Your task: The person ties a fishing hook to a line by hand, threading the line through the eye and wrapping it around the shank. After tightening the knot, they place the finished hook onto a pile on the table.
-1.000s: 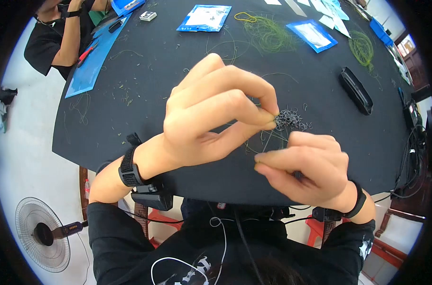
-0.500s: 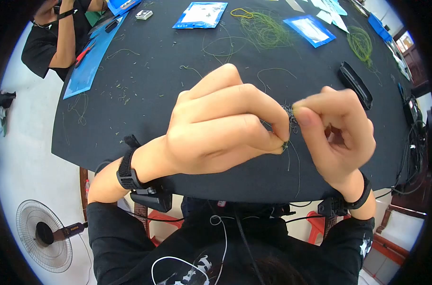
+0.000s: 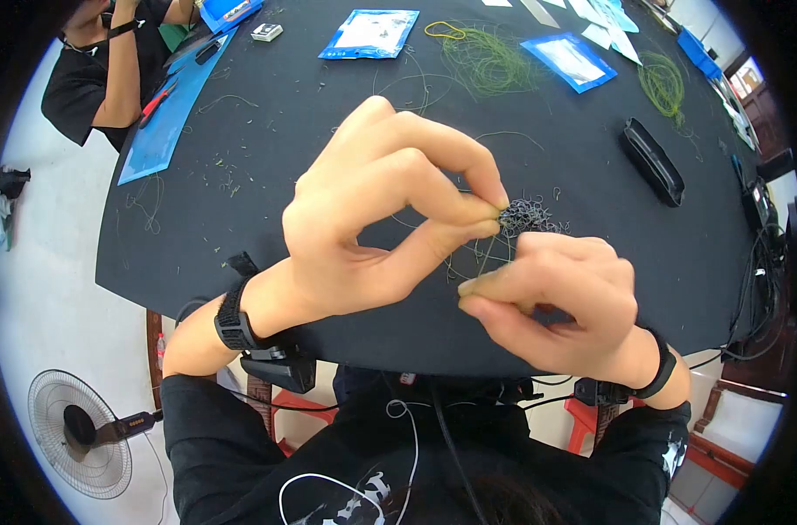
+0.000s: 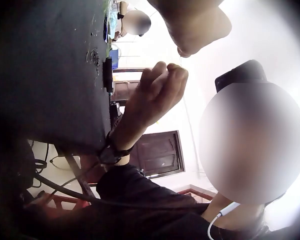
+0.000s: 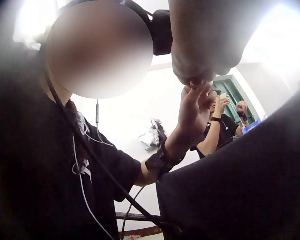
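Note:
In the head view my left hand [image 3: 394, 197] pinches the end of a thin green fishing line [image 3: 486, 255] between thumb and fingertips. Lower and to the right, my right hand [image 3: 560, 297] pinches the same line with thumb and forefinger, its other fingers curled in. The line runs in a short span between the two pinches. Behind the fingertips lies a heap of small dark fish hooks [image 3: 530, 216] on the black table [image 3: 267, 201]. Whatever sits inside the left fingertips is hidden. Both wrist views show the hands raised above the tabletop with fingertips close together.
Coiled green line [image 3: 490, 61], a blue-edged packet [image 3: 369, 35], another packet [image 3: 570, 61] and a black case [image 3: 652, 162] lie farther back. Red-handled pliers [image 3: 157, 103] rest on a blue mat [image 3: 153, 153] at left, near another person [image 3: 87, 87]. Line scraps are scattered about.
Half a second ago my right hand was higher, beside the hook heap; it has come down and left to pinch the line below the left fingertips. My left hand has shifted up and left.

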Demonstrator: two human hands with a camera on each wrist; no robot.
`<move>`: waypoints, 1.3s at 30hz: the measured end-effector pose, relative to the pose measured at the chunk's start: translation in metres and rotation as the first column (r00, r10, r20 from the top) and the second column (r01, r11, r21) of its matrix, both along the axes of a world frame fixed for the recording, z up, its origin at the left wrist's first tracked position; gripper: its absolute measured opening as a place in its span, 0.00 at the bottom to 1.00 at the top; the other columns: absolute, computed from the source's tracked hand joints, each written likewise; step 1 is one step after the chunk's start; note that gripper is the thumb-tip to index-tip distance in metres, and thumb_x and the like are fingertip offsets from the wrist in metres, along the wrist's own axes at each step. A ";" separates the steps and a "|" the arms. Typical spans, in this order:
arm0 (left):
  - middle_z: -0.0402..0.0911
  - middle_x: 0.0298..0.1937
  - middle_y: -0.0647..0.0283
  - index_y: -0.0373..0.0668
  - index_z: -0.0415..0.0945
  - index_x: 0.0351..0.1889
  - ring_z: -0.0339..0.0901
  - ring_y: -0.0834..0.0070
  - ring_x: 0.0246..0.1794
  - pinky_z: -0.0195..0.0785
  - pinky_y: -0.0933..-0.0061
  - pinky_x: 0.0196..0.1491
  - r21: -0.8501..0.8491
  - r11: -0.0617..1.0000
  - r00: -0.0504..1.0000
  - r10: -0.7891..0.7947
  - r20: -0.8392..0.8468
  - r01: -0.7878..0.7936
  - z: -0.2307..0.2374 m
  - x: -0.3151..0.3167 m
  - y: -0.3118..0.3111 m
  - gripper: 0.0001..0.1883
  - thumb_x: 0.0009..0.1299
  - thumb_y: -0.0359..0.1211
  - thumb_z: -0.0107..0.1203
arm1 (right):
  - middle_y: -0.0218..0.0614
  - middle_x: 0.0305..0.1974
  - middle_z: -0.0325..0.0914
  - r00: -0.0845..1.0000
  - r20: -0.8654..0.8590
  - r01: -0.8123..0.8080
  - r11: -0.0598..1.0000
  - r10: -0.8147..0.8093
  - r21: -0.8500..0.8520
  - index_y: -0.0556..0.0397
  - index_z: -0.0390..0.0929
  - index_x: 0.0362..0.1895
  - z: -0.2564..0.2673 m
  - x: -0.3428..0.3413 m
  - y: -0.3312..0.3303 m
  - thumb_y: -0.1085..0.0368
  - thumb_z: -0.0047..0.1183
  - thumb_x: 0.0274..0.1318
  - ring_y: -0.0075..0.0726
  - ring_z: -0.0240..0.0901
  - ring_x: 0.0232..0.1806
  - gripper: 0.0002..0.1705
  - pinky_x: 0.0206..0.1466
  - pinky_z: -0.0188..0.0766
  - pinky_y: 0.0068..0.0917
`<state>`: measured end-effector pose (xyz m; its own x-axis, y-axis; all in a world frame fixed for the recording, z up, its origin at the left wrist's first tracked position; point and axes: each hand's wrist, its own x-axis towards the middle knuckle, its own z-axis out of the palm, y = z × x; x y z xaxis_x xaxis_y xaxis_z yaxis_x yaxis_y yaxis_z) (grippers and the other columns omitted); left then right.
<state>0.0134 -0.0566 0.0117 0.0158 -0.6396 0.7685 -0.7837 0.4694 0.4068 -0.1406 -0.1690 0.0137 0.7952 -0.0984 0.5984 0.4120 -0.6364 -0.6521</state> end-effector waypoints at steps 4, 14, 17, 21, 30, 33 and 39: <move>0.79 0.34 0.61 0.43 0.73 0.25 0.62 0.80 0.25 0.51 0.80 0.27 -0.003 1.000 0.999 -0.007 0.054 0.008 0.001 -0.002 -0.002 0.08 0.51 0.25 0.63 | 0.31 0.14 0.68 0.994 0.108 0.003 0.988 0.014 -0.156 0.59 0.78 0.29 0.010 -0.004 -0.005 0.78 0.60 0.37 0.23 0.56 0.11 0.09 0.13 0.49 0.19; 0.80 0.32 0.67 0.47 0.75 0.23 0.60 0.78 0.22 0.51 0.80 0.26 -0.050 0.998 0.993 -0.027 0.118 0.034 -0.004 -0.009 -0.007 0.12 0.44 0.27 0.67 | 0.35 0.27 0.77 0.974 0.159 0.194 0.961 -0.164 -0.198 0.63 0.73 0.34 0.011 -0.004 -0.022 0.77 0.52 0.51 0.12 0.63 0.20 0.05 0.22 0.55 0.08; 0.80 0.32 0.68 0.47 0.75 0.23 0.60 0.79 0.22 0.51 0.80 0.26 -0.049 0.998 0.992 -0.023 0.124 0.030 -0.004 -0.008 -0.007 0.11 0.44 0.27 0.67 | 0.31 0.26 0.76 0.977 0.038 0.210 0.976 -0.208 -0.066 0.61 0.73 0.33 0.002 -0.001 -0.024 0.77 0.51 0.52 0.09 0.60 0.20 0.02 0.20 0.52 0.08; 0.80 0.32 0.68 0.47 0.75 0.23 0.61 0.80 0.22 0.50 0.80 0.27 -0.067 0.998 0.992 0.006 0.124 0.003 -0.003 -0.008 -0.005 0.11 0.44 0.27 0.67 | 0.27 0.22 0.73 0.974 -0.052 0.220 0.975 -0.219 0.019 0.60 0.73 0.31 -0.004 0.006 -0.016 0.77 0.52 0.51 0.07 0.57 0.19 0.02 0.19 0.48 0.09; 0.79 0.34 0.64 0.43 0.74 0.26 0.63 0.81 0.24 0.54 0.79 0.30 -0.002 1.000 0.989 0.014 0.147 -0.014 0.000 -0.005 -0.001 0.10 0.49 0.27 0.65 | 0.25 0.10 0.62 0.985 -0.124 0.136 0.980 -0.118 0.147 0.57 0.72 0.26 -0.011 0.009 -0.008 0.76 0.56 0.45 0.10 0.53 0.12 0.05 0.15 0.46 0.14; 0.75 0.36 0.63 0.40 0.70 0.31 0.64 0.81 0.28 0.59 0.80 0.34 0.076 0.997 0.997 -0.021 -0.079 0.027 -0.009 -0.005 -0.001 0.08 0.57 0.26 0.60 | 0.25 0.10 0.62 0.978 -0.184 0.139 0.969 -0.101 0.205 0.56 0.71 0.24 -0.012 0.009 -0.007 0.74 0.56 0.46 0.11 0.51 0.12 0.06 0.16 0.46 0.16; 0.71 0.41 0.62 0.40 0.67 0.38 0.63 0.84 0.34 0.61 0.81 0.39 0.131 0.949 0.661 -0.097 -0.744 0.286 -0.008 0.004 -0.006 0.07 0.69 0.34 0.47 | 0.29 0.27 0.71 0.953 -0.295 0.155 0.950 -0.071 0.271 0.54 0.71 0.28 -0.029 0.016 -0.013 0.69 0.52 0.52 0.16 0.55 0.17 0.04 0.21 0.52 0.17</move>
<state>0.0173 -0.0626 0.0033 0.3608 -0.8385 0.4084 -0.1020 0.3998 0.9109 -0.1244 -0.1816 -0.0150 0.8984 -0.3320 0.2874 0.1240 -0.4360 -0.8914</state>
